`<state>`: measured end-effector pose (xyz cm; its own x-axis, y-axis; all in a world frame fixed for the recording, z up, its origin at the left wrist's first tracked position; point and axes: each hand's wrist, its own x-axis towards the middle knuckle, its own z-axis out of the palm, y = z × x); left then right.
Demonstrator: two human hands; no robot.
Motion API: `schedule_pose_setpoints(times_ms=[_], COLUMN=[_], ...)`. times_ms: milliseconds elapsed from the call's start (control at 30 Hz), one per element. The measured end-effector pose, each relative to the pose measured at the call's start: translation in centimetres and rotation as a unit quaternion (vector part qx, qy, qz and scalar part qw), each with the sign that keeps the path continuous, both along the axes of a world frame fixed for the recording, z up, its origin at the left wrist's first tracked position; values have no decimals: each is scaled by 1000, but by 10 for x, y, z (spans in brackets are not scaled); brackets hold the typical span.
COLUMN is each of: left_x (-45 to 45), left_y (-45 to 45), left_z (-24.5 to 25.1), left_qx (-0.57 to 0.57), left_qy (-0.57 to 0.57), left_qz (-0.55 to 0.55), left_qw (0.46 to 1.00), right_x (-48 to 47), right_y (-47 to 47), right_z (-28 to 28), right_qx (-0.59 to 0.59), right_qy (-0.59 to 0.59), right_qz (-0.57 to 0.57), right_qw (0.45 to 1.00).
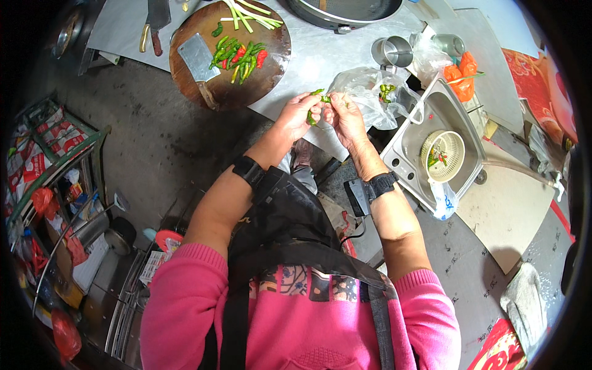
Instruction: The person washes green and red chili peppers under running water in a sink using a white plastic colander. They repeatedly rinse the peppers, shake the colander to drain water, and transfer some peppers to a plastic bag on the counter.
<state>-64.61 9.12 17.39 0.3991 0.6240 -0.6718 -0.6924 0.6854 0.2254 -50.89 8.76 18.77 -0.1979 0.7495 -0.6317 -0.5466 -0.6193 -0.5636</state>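
My left hand is closed around green chili peppers, at the table's near edge. Against it, my right hand pinches the end of a green pepper between thumb and fingers. A clear plastic bag with green pieces inside lies just beyond my right hand. To the left, a round wooden chopping board bears green and red chili peppers, a cleaver and scallion stalks. A cream plastic colander with some red and green bits sits in the steel sink at the right.
An electric pan stands at the table's far side, near a metal cup and a glass jar. Two knives lie at the far left of the table. Orange plastic bags rest behind the sink. A cluttered rack stands at the left.
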Motion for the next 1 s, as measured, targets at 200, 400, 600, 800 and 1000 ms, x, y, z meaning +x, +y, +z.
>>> schedule_pose_setpoints(times_ms=[200, 400, 600, 800, 1000], left_x=[-6, -30, -39, -78, -163], left_y=[-6, -11, -9, 3, 59], left_z=[-24, -25, -21, -51, -114], left_qx=[-47, -79, 75, 90, 12], left_qy=[-188, 8, 144, 262, 451], left_qz=[40, 81, -22, 36, 146], left_qw=[980, 994, 986, 960, 880], right_x=[-7, -16, -45, -61, -4], right_y=[-7, -9, 4, 23, 10], right_z=[1, -8, -28, -47, -54], right_qx=[-58, -37, 124, 196, 40], right_qy=[115, -82, -293, -400, -402], right_qz=[-44, 9, 210, 218, 159], right_qw=[991, 996, 925, 869, 901])
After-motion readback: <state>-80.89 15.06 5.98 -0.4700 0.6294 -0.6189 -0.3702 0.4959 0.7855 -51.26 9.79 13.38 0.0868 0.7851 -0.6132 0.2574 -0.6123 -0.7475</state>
